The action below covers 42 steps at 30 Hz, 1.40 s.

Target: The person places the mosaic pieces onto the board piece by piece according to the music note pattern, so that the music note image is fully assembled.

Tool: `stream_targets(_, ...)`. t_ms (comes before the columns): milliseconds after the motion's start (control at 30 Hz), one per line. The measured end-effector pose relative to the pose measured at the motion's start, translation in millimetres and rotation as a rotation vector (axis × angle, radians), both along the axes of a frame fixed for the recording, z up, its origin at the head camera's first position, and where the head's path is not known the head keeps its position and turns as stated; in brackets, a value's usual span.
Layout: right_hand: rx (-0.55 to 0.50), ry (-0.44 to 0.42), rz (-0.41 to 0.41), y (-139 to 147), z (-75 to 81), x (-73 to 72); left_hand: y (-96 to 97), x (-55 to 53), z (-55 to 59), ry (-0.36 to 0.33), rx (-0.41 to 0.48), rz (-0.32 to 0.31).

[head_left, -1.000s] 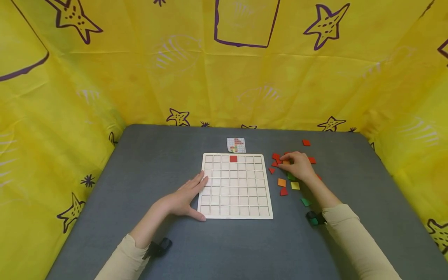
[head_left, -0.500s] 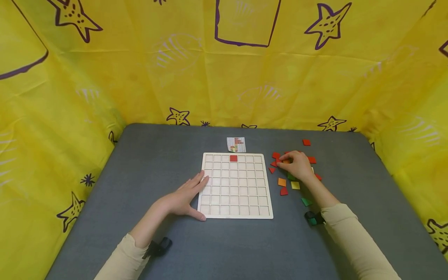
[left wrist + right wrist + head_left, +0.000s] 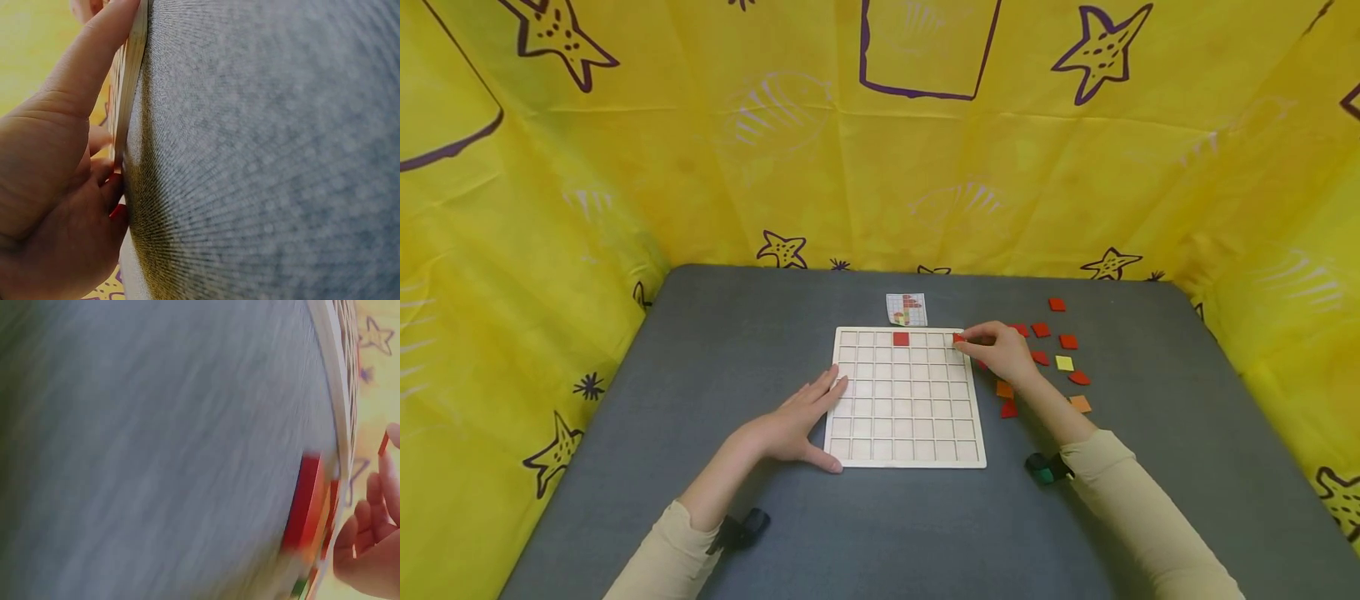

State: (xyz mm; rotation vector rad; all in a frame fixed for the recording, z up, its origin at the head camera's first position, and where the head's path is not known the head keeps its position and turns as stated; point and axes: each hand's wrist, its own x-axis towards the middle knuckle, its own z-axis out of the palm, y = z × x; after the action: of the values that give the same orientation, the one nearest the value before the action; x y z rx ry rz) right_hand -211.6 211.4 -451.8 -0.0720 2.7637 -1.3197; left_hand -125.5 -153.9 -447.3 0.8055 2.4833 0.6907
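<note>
My right hand (image 3: 1004, 353) pinches a small red tile (image 3: 958, 338) between thumb and fingertip, over the top right corner of the pale gridded wooden board (image 3: 902, 406). In the right wrist view the held tile (image 3: 384, 443) shows edge-on, its exact shape hidden. One red square tile (image 3: 901, 339) sits in a top-row cell of the board. My left hand (image 3: 796, 423) rests at the board's left edge, fingers spread on the rim and thumb at the lower left corner. The left wrist view has the thumb lying along the board's side (image 3: 131, 81).
Loose tiles lie right of the board, among them a yellow square (image 3: 1064, 363), an orange tile (image 3: 1080, 404) and several red ones such as this far red tile (image 3: 1057, 305). The right arm covers some. A printed pattern card (image 3: 907, 310) lies behind the board on the grey table (image 3: 745, 333).
My right hand has moved left from the loose tiles to the board's upper right corner, carrying a red tile. Several tiles that it covered now show. The left hand and board have stayed put.
</note>
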Motion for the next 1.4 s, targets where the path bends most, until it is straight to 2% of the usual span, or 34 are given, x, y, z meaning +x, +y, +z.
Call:
stream_targets(200, -0.004, 0.014, 0.036, -27.5, -0.5, -9.3, 0.8, 0.0, -1.0, 0.002, -0.001, 0.001)
stream_targets(467, 0.103, 0.078, 0.11, -51.2, -4.6, -21.2, 1.1, 0.8, 0.2, -0.009, -0.006, 0.01)
stream_targets(633, 0.194, 0.129, 0.121, -58.6, -4.2, -21.5, 1.5, 0.1, -0.5, -0.013, -0.013, 0.008)
stream_targets(933, 0.169, 0.154, 0.147, -63.6, -5.8, -20.1, 0.3, 0.1, -1.2, -0.013, -0.017, 0.012)
stream_targets(1167, 0.134, 0.16, 0.179, -51.9, -3.9, -18.6, 0.4, 0.0, -0.1, -0.011, -0.013, 0.011)
stream_targets(1400, 0.084, 0.136, 0.053, -4.3, -2.2, -13.7, -0.1, -1.0, 0.6, -0.011, -0.025, 0.01)
